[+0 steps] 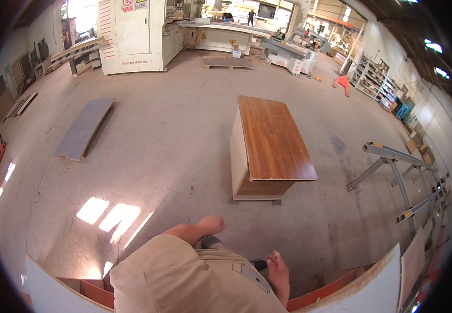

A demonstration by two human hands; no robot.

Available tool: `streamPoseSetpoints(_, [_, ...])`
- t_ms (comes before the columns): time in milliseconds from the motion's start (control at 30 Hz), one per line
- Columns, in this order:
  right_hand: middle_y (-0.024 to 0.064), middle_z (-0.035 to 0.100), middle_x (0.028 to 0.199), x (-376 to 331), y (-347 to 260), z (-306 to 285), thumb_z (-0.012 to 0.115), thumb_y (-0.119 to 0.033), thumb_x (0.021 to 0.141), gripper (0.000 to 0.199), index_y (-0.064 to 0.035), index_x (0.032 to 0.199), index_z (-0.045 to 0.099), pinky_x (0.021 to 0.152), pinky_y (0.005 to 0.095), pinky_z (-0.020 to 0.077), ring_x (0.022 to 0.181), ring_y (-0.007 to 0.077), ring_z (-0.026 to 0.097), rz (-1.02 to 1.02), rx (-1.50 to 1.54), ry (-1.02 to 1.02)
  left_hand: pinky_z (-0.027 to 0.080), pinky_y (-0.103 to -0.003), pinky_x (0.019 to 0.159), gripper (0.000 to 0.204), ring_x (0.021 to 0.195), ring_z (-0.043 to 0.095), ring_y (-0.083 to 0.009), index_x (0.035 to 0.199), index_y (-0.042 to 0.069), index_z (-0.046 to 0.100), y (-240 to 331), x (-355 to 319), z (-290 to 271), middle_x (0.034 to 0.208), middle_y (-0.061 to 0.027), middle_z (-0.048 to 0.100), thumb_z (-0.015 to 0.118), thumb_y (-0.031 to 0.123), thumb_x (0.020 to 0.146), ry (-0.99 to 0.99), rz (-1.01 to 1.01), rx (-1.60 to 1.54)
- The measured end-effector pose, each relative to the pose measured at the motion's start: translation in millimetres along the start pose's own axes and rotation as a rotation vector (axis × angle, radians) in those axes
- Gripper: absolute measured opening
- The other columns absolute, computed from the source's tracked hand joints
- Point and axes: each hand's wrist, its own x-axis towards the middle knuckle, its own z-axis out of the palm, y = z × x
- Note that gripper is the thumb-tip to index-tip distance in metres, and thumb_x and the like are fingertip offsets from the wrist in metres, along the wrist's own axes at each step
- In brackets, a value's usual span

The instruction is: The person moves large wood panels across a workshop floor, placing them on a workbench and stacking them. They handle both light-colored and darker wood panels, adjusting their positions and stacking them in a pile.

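Grip of left hand (pixel 213 224) and right hand (pixel 277 269): can't tell if open or closed.
Brown-topped cabinet (pixel 275 141) stands ahead on the floor (pixel 168 125), untouched. Seems the getting-near step; touching it would need walking closer.

The cabinet (pixel 273 141) stands on the floor (pixel 173 130), ahead of the person (pixel 168 271) and slightly right, well beyond the right hand (pixel 278 271). Over to its left a board (pixel 85 128) lies on the floor; to its right there's a metal stand (pixel 393 152). Farther back, left of the pallet (pixel 227 62), sits a big machine (pixel 132 36). Shelves (pixel 373 79) stand beyond the metal stand, near the right wall (pixel 429 96).
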Motion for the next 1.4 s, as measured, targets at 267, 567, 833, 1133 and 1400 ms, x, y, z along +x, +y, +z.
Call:
streamPoseSetpoints(267, [0.0212, 0.064, 0.117, 1, 2, 0, 0.056, -0.018, 0.092, 0.05, 0.0025, 0.136, 0.044, 0.089, 0.03, 0.0481, 0.107, 0.0203, 0.062, 0.012, 0.0, 0.004, 0.05, -0.048, 0.083, 0.042, 0.093, 0.064, -0.0382, 0.093, 0.003, 0.068, 7, -7, -9, 0.096, -0.0209, 0.068, 0.045, 0.037, 0.088, -0.054, 0.007, 0.113])
streamPoseSetpoints(567, [0.0205, 0.063, 0.118, 0, 8, 0, 0.056, -0.016, 0.092, 0.049, 0.0016, 0.136, 0.044, 0.09, 0.0297, 0.0477, 0.107, 0.0196, 0.062, 0.03, 0.095, -0.004, 0.05, -0.031, 0.054, 0.02, 0.065, 0.062, -0.0144, 0.099, 0.004, 0.061, 119, 23, -139, 0.075, -0.008, 0.064, 0.055, 0.023, 0.095, 0.372, 0.138, -1.114])
streamPoseSetpoints(833, [0.0191, 0.062, 0.12, 2, 3, 2, 0.055, -0.016, 0.093, 0.048, 0.0011, 0.137, 0.044, 0.091, 0.0291, 0.0473, 0.107, 0.0184, 0.061, 0.03, 0.062, -0.023, 0.035, -0.03, 0.051, 0.023, 0.051, 0.038, -0.0131, 0.088, 0.008, 0.057, 236, -142, -300, 0.065, 0.0006, 0.047, 0.048, 0.027, 0.099, 1.064, 1.355, -0.899])
streamPoseSetpoints(1133, [0.017, 0.065, 0.117, 4, 10, 4, 0.055, -0.016, 0.093, 0.046, 0.0011, 0.135, 0.046, 0.088, 0.0293, 0.048, 0.104, 0.0178, 0.063, 0.004, 0.024, -0.032, 0.045, -0.032, 0.055, 0.014, 0.06, 0.046, -0.0172, 0.099, 0.011, 0.056, 257, -185, -295, 0.073, -0.0023, 0.049, 0.05, 0.023, 0.099, 1.328, 1.646, -1.044])
streamPoseSetpoints(1400, [0.0091, 0.067, 0.083, 1, -9, 0, 0.057, -0.011, 0.092, 0.035, -0.0002, 0.125, 0.056, 0.063, 0.0269, 0.0498, 0.067, 0.0118, 0.061, -0.029, 0.04, 0.1, 0.05, -0.039, 0.056, 0.015, 0.061, 0.064, -0.0334, 0.101, 0.006, 0.062, 179, -24, -148, 0.074, -0.0176, 0.064, 0.057, 0.017, 0.092, 0.578, 0.798, -0.478])
